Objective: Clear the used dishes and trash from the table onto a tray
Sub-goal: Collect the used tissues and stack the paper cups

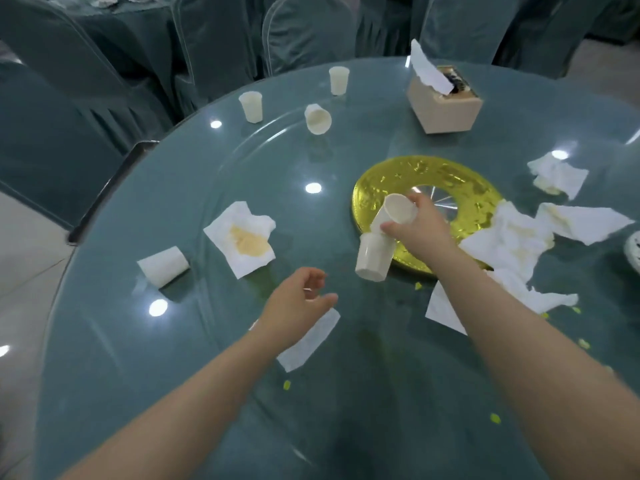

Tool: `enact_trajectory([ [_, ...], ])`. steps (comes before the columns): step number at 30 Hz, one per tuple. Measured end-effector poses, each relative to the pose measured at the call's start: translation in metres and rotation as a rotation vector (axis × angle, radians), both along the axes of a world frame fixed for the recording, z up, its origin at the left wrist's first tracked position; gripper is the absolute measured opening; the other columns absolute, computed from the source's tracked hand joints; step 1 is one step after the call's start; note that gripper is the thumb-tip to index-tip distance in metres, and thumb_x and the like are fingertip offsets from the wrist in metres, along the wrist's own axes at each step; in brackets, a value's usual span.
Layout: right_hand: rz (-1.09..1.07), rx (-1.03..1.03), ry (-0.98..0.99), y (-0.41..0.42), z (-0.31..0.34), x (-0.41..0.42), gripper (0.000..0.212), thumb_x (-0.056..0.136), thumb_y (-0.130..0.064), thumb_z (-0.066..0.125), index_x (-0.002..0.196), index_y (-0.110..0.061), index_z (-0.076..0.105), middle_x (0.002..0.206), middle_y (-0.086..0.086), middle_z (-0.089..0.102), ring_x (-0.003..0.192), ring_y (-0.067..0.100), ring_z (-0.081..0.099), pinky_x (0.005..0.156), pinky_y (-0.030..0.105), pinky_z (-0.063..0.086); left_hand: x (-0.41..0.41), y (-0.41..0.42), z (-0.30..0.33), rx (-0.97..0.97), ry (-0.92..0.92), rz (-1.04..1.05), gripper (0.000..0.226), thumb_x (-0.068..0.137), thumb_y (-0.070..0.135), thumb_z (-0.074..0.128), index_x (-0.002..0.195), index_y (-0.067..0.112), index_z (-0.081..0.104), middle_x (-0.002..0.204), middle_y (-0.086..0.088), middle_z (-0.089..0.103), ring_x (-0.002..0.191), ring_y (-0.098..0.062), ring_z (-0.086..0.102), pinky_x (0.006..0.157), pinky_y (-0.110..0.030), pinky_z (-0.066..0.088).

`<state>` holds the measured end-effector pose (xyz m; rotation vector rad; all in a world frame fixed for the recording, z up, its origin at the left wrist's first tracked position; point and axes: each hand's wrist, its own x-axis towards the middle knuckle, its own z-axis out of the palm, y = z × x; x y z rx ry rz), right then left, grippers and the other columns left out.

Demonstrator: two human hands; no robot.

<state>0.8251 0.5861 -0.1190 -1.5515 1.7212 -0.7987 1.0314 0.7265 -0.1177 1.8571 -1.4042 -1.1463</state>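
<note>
My right hand (pixel 420 230) grips a stack of two white paper cups (pixel 381 237), tilted over the near-left edge of a gold plate (pixel 450 174). My left hand (pixel 298 303) hovers open and empty above a folded white napkin (pixel 311 341). A stained napkin (pixel 242 237) lies left of centre, with a tipped cup (pixel 162 266) beside it. Three more cups (pixel 251 106) (pixel 317 118) (pixel 338 80) stand or lie at the far left of the glass table (pixel 173 375). Crumpled napkins (pixel 512 244) (pixel 557 174) lie to the right. A dark tray (pixel 114 181) edge shows past the table's left rim.
A beige tissue box (pixel 445 105) with a tissue sticking out stands at the far side. Small yellow-green scraps (pixel 286 385) dot the near glass. Covered chairs (pixel 308 32) ring the far edge. A white dish rim (pixel 633 251) peeks in at the right.
</note>
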Motion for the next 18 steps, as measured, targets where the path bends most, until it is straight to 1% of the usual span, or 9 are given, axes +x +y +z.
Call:
enact_trajectory([
  [4, -0.015, 0.023, -0.085, 0.017, -0.004, -0.007, 0.068, 0.071, -0.034, 0.076, 0.13, -0.025, 0.044, 0.109, -0.01, 0.052, 0.101, 0.016, 0.054, 0.082, 0.032, 0.043, -0.033, -0.024, -0.019, 0.006, -0.162, -0.082, 0.068, 0.077, 0.05, 0.069, 0.135, 0.029, 0.039, 0.13, 0.01, 0.052, 0.114, -0.013, 0.054, 0.094, -0.032, 0.045],
  [6, -0.012, 0.049, -0.124, 0.03, -0.001, -0.009, 0.069, 0.072, -0.036, 0.075, 0.131, -0.029, 0.042, 0.114, -0.009, 0.051, 0.103, 0.016, 0.054, 0.086, 0.035, 0.046, -0.044, -0.03, -0.029, 0.007, -0.255, -0.113, 0.08, 0.076, 0.055, 0.068, 0.141, 0.026, 0.032, 0.137, 0.006, 0.049, 0.121, -0.017, 0.052, 0.096, -0.034, 0.044],
  [7, 0.0, 0.06, -0.16, 0.039, -0.001, -0.009, 0.07, 0.072, -0.036, 0.075, 0.133, -0.032, 0.041, 0.118, -0.009, 0.049, 0.105, 0.016, 0.054, 0.086, 0.035, 0.047, -0.048, -0.032, -0.034, 0.005, -0.307, -0.139, 0.081, 0.075, 0.057, 0.067, 0.141, 0.024, 0.032, 0.136, 0.004, 0.05, 0.12, -0.018, 0.052, 0.094, -0.035, 0.044],
  [9, 0.037, 0.06, -0.204, 0.055, -0.005, -0.011, 0.067, 0.072, -0.038, 0.075, 0.132, -0.035, 0.045, 0.119, -0.01, 0.05, 0.107, 0.014, 0.054, 0.085, 0.031, 0.047, -0.055, -0.033, -0.037, -0.033, -0.373, -0.198, 0.071, 0.074, 0.056, 0.067, 0.133, 0.027, 0.039, 0.125, 0.005, 0.057, 0.111, -0.019, 0.056, 0.086, -0.035, 0.047],
  [10, 0.059, 0.069, -0.203, 0.063, -0.006, -0.011, 0.064, 0.072, -0.039, 0.075, 0.13, -0.035, 0.049, 0.118, -0.012, 0.052, 0.107, 0.012, 0.054, 0.083, 0.026, 0.045, -0.059, -0.032, -0.037, -0.062, -0.377, -0.221, 0.064, 0.074, 0.052, 0.067, 0.128, 0.027, 0.043, 0.119, 0.006, 0.059, 0.106, -0.019, 0.058, 0.083, -0.035, 0.048],
  [13, 0.131, 0.086, -0.173, 0.081, -0.008, -0.007, 0.062, 0.073, -0.038, 0.076, 0.13, -0.03, 0.053, 0.116, -0.015, 0.055, 0.101, 0.003, 0.053, 0.074, 0.011, 0.038, -0.063, -0.027, -0.028, -0.099, -0.362, -0.241, 0.046, 0.077, 0.036, 0.069, 0.118, 0.025, 0.052, 0.11, 0.004, 0.064, 0.099, -0.02, 0.061, 0.082, -0.038, 0.049],
  [14, 0.162, 0.087, -0.168, 0.085, -0.005, -0.005, 0.061, 0.075, -0.036, 0.076, 0.131, -0.027, 0.052, 0.118, -0.013, 0.056, 0.102, 0.003, 0.053, 0.074, 0.009, 0.038, -0.06, -0.025, -0.023, -0.106, -0.359, -0.224, 0.043, 0.076, 0.034, 0.069, 0.115, 0.026, 0.055, 0.107, 0.005, 0.064, 0.097, -0.02, 0.061, 0.081, -0.038, 0.05],
  [15, 0.193, 0.088, -0.175, 0.089, -0.003, -0.004, 0.061, 0.077, -0.034, 0.075, 0.132, -0.024, 0.051, 0.123, -0.01, 0.056, 0.106, 0.005, 0.054, 0.078, 0.012, 0.039, -0.055, -0.022, -0.017, -0.118, -0.35, -0.208, 0.041, 0.075, 0.033, 0.07, 0.113, 0.027, 0.056, 0.105, 0.006, 0.064, 0.095, -0.019, 0.061, 0.079, -0.037, 0.05],
  [18, 0.273, 0.116, -0.26, 0.1, 0.012, 0.005, 0.06, 0.086, -0.036, 0.068, 0.139, -0.018, 0.046, 0.136, -0.003, 0.052, 0.121, 0.011, 0.051, 0.099, 0.029, 0.041, -0.032, -0.011, 0.003, -0.18, -0.303, -0.17, 0.044, 0.069, 0.037, 0.073, 0.111, 0.031, 0.059, 0.1, 0.007, 0.061, 0.089, -0.015, 0.059, 0.074, -0.032, 0.047],
])
